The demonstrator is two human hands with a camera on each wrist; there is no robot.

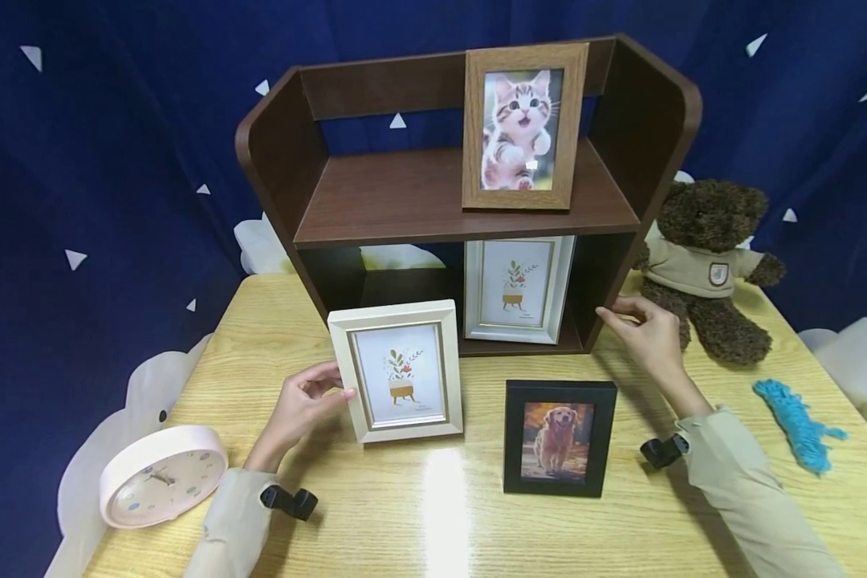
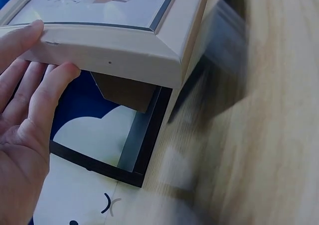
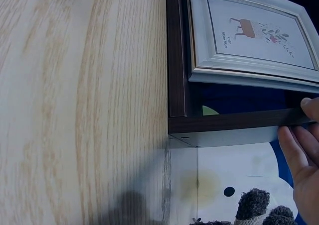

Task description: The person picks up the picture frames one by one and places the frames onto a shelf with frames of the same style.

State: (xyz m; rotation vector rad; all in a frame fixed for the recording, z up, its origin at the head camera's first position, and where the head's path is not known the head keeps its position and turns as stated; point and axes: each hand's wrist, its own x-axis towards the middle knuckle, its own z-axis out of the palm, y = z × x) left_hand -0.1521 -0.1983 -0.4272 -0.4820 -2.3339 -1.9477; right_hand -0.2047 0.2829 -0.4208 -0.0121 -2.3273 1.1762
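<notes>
My left hand (image 1: 306,407) pinches the left side of a cream picture frame (image 1: 352,369) with a plant print, thumb in front and fingers behind. This frame is raised before the lower left of a dark brown shelf (image 1: 376,205). At the shelf's right side, my right hand (image 1: 646,331) grips the edge of the side panel between thumb and fingers, as the right wrist view (image 3: 306,153) also shows. Inside the lower compartment, on the right, stands a white picture frame (image 1: 516,285) with a similar plant print. A wooden frame with a kitten photo (image 1: 523,128) stands on the upper shelf.
A black frame with a dog photo (image 1: 558,437) is on the table (image 1: 376,514) in front of the shelf. To the left is a pink-rimmed clock (image 1: 164,475). A brown teddy bear (image 1: 711,265) sits at the right, with a blue yarn-like bundle (image 1: 798,425) nearer.
</notes>
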